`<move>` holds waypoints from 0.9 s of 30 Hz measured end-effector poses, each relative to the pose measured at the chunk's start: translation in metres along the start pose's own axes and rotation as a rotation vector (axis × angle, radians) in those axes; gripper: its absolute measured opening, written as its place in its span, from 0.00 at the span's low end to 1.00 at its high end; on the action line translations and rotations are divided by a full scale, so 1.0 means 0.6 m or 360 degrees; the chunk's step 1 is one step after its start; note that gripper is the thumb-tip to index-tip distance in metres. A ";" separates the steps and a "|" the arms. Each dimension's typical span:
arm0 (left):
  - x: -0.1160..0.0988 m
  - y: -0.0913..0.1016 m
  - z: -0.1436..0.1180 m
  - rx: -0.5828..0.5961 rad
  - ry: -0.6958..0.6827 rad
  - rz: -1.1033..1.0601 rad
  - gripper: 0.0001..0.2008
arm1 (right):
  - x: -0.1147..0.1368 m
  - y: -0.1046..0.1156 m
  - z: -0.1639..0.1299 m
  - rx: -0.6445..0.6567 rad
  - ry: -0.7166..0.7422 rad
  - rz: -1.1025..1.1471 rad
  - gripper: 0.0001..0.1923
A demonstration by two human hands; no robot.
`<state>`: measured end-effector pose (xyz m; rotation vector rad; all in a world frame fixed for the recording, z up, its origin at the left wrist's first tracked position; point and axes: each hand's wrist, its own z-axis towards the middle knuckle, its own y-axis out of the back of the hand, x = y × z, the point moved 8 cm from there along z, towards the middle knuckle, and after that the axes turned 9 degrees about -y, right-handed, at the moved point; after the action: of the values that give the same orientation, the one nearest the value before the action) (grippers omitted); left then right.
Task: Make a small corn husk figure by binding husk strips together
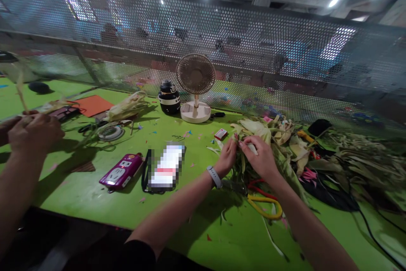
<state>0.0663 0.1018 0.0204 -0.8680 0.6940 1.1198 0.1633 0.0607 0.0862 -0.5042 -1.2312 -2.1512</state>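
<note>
Together, two hands, left hand [226,157] and right hand [259,157], on one husk [253,129].

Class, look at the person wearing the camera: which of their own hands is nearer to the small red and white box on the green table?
Left. The left hand is just right of the small red and white box; the right hand lies farther right, over the corn husks.

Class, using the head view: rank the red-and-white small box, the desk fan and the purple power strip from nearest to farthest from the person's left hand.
Measured from the left hand, which works at the corn husks:
1. Red-and-white small box, just above and slightly left of the hand.
2. Desk fan, farther back by the mesh screen.
3. Purple power strip, far off to the left.
</note>
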 end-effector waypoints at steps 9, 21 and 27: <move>0.052 0.002 -0.003 -0.0084 0.0214 -0.0462 0.16 | -0.007 0.004 0.006 -0.0017 0.0009 -0.0020 0.12; 0.045 -0.005 -0.006 -0.0336 0.0409 -0.0887 0.19 | -0.055 -0.013 0.011 0.0109 -0.0411 0.0392 0.14; 0.049 -0.008 -0.008 -0.0343 0.0478 -0.0947 0.16 | -0.072 -0.017 0.014 0.0131 -0.0538 0.0490 0.15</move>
<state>0.0796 0.1103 -0.0056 -1.3390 0.5081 0.5371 0.1888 0.0855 0.0583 -0.9838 -1.3134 -1.7960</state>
